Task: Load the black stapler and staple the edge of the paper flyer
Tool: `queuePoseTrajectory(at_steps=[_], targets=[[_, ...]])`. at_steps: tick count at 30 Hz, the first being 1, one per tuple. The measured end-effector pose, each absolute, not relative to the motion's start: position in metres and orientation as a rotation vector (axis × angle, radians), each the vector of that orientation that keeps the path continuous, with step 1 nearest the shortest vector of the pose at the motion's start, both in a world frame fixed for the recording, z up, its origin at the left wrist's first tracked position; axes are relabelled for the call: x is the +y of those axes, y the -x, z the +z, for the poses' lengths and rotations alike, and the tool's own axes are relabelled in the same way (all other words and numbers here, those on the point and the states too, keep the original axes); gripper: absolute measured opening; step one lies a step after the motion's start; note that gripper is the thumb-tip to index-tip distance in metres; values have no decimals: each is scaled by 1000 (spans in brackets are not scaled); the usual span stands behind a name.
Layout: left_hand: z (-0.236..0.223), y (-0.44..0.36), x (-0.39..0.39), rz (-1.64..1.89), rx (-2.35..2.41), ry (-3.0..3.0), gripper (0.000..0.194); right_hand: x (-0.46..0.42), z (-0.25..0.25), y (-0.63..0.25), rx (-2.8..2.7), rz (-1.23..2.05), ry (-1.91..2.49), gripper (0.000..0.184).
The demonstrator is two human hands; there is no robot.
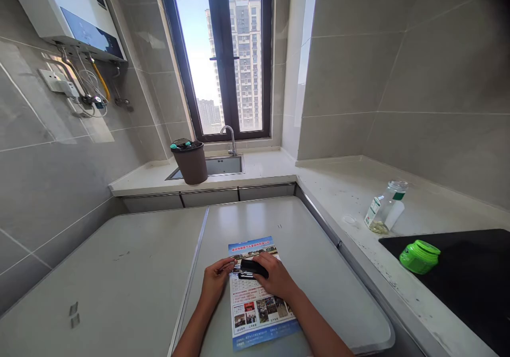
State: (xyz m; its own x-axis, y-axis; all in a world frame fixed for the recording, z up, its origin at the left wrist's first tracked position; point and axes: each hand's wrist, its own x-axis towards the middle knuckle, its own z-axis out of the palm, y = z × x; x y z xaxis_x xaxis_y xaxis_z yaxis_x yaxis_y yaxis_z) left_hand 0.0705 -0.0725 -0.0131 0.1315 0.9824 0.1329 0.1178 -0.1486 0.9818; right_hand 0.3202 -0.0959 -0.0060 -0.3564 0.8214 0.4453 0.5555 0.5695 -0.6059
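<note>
A printed flyer (250, 296) with blue ends, red lettering and small photos lies flat on the pale folding table. Over its upper half, my right hand (278, 276) grips a black stapler (254, 266) from the right, with the stapler's front end facing left. There is a gap between its top arm and its base. My left hand (215, 281) is at the flyer's left edge, close to the stapler's front. Its thumb and fingertips are pinched together; whatever they hold is too small to make out.
The table (131, 277) reaches the counter (271, 164). A dark bucket (191, 164) stands by the sink (224, 166) and faucet (231, 139). To the right are a glass jar (384, 211) and a green jar (419, 257) on a black cooktop (470, 277).
</note>
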Motion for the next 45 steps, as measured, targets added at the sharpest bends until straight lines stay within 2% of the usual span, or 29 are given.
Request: queuePoseTrajectory(at_steps=[5, 11, 25, 41, 45], targets=[[-16, -70, -70, 1152, 1285, -1859, 26, -97, -4, -320, -2051, 465, 1102, 45], [-19, -74, -72, 1017, 1254, -2032, 22, -98, -3, -319, -2023, 479, 1109, 44], [-13, -74, -77, 987, 1218, -1999, 20, -96, -8, -322, -1943, 544, 1100, 46], [-9, -76, -79, 1011, 1181, -1897, 31, -91, -9, -324, -1903, 506, 1112, 40], [-8, -76, -79, 1023, 1180, -1830, 29, -89, -10, -326, -1824, 524, 1100, 40]])
